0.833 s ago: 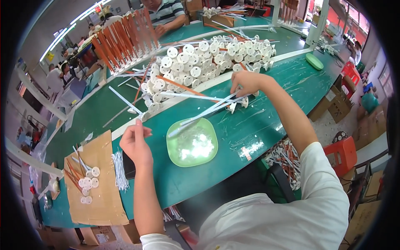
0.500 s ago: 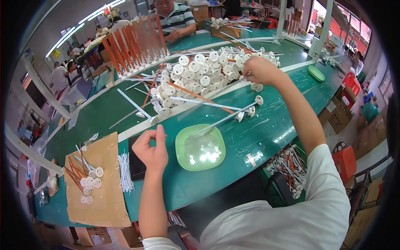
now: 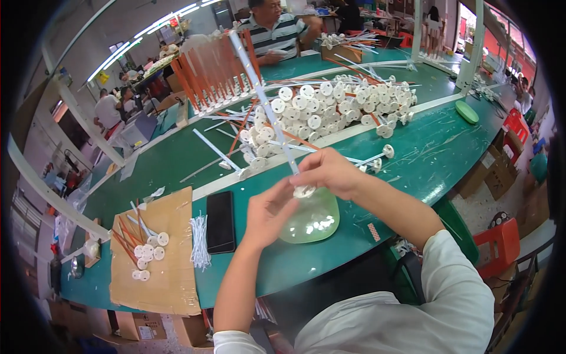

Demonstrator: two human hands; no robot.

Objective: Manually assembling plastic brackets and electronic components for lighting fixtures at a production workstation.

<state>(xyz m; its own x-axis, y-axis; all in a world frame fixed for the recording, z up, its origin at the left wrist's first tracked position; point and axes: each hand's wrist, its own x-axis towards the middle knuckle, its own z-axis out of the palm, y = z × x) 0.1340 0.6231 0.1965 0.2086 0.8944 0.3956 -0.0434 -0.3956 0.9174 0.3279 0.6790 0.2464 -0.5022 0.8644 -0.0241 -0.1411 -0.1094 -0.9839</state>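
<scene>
A long white strip with a round white base stands tilted above the green dish. My right hand pinches the strip just above its base. From the left, my left hand reaches the base, thumb and fingers apart around its edge; whether they touch it is unclear. Beyond my hands lies a big heap of similar pieces with round white bases, with white or orange strips. A loose strip with a base rests on the table right of my right hand.
Left of the dish lie a black phone, a bundle of thin white wires and a cardboard sheet bearing several pieces. Orange strips stand upright at the back, near a seated person. A small green dish is far right.
My right hand has come back from the heap to the middle, now with a strip and base in it. My left hand has moved right to meet it. The view has shifted slightly.
</scene>
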